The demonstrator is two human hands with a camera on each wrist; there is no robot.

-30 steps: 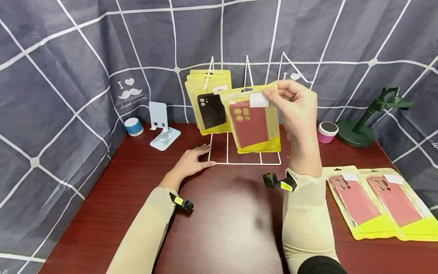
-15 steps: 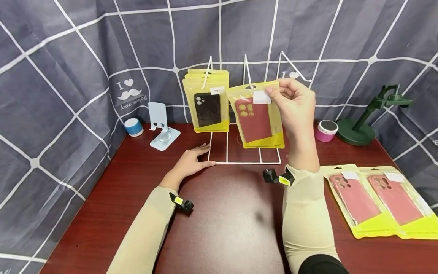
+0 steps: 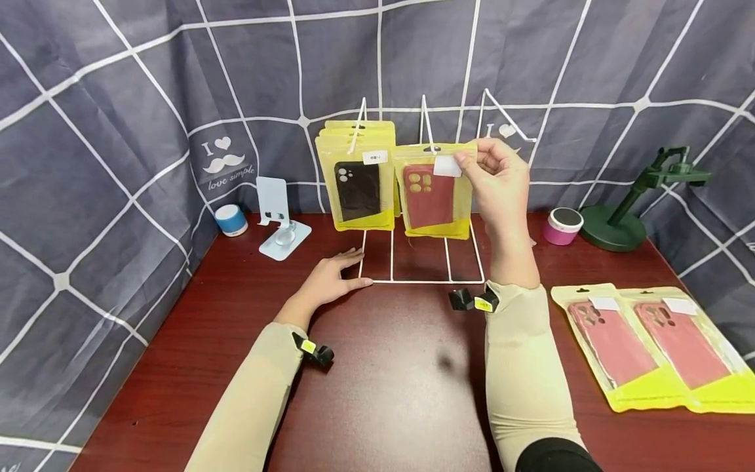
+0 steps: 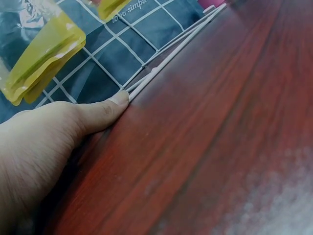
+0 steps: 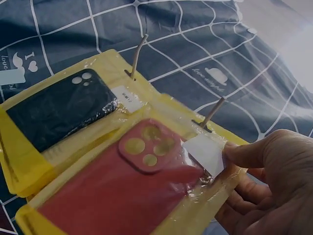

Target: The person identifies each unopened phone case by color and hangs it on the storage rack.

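Across the worktop (image 3: 377, 406), left to right: case packs and a wire rack

Far left there's a little blue cylinder (image 3: 231, 219), then a pale blue phone stand (image 3: 273, 198). Next up, the left grip (image 3: 329, 280): fingers out straight and not wrapped round anything, thumb touching the near left corner of the white wire rack (image 3: 427, 282). On the rack's left hook hangs a stack of yellow packs (image 3: 357, 190), black case showing in the front one. Just right of those is the pink case pack (image 3: 430, 196), upright, with the middle hook poking through its slot. Right grip (image 3: 501, 177) has that pack's top right corner pinched between thumb and fingers. Further right, far side: a pink and white cylinder (image 3: 562, 227) beside a dark green stand (image 3: 615, 229). Near right, two more pink case packs (image 3: 616, 347) lie flat, slightly overlapping.
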